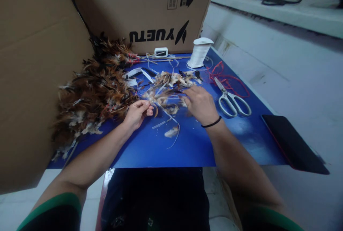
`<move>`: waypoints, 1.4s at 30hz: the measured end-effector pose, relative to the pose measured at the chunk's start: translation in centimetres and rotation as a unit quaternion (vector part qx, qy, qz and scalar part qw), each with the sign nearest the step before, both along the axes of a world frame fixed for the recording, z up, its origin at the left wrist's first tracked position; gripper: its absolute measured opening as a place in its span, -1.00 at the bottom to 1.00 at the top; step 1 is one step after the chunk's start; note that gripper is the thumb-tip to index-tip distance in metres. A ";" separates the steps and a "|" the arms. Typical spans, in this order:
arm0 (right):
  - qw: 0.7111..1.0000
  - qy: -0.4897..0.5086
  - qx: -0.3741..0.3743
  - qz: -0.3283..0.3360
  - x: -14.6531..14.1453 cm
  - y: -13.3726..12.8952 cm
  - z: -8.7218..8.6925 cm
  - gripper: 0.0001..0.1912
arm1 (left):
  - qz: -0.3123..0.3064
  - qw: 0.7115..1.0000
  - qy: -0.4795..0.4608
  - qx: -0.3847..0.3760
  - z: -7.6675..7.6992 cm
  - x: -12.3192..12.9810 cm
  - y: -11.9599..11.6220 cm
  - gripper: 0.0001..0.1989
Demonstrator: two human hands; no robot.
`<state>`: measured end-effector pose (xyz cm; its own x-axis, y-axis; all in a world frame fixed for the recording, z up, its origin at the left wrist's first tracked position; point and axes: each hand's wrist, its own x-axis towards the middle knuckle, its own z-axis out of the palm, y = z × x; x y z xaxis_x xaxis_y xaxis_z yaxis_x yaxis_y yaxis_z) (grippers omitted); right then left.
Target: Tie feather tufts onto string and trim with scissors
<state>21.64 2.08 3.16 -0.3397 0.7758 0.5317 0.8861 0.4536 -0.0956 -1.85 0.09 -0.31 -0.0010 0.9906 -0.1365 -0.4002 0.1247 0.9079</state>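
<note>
My left hand (139, 113) is pinched closed at the middle of the blue table, beside the big pile of brown feathers (99, 84). Loose feathers and a thin clear strip (167, 112) lie close to its fingertips; what the pinch holds is too small to name. My right hand (199, 103), with a black band at the wrist, reaches over small loose feathers (174, 79). Its fingers are bent and somewhat blurred, and whether they grip anything is unclear. A small pale feather (171, 132) rests nearer the table's front.
Scissors (230, 103) and red string (235, 82) lie right of my right hand. Behind stand a white spool (199, 54), a small white device (161, 52) and a cardboard box (112, 9). A black phone-like slab (294, 143) overhangs the right edge.
</note>
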 end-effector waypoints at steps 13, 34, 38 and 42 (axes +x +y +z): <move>0.963 0.196 -0.130 0.131 -2.3 -1.1 -0.5 -0.88 | -0.096 0.994 -0.041 -0.026 0.2 0.6 -1.0 -0.67; 0.985 -0.096 -0.145 -0.013 0.2 0.2 -0.6 -0.76 | 0.003 0.999 -0.039 0.001 0.6 -0.2 -0.2 -0.74; 0.982 -0.062 -0.178 0.008 0.0 0.0 -0.3 -0.78 | 0.001 0.999 -0.039 -0.001 0.6 -0.2 -0.2 -0.74; 0.954 0.012 -0.252 0.161 -0.7 -0.5 0.3 -0.78 | 0.003 0.999 -0.037 -0.003 0.5 -0.3 -0.2 -0.75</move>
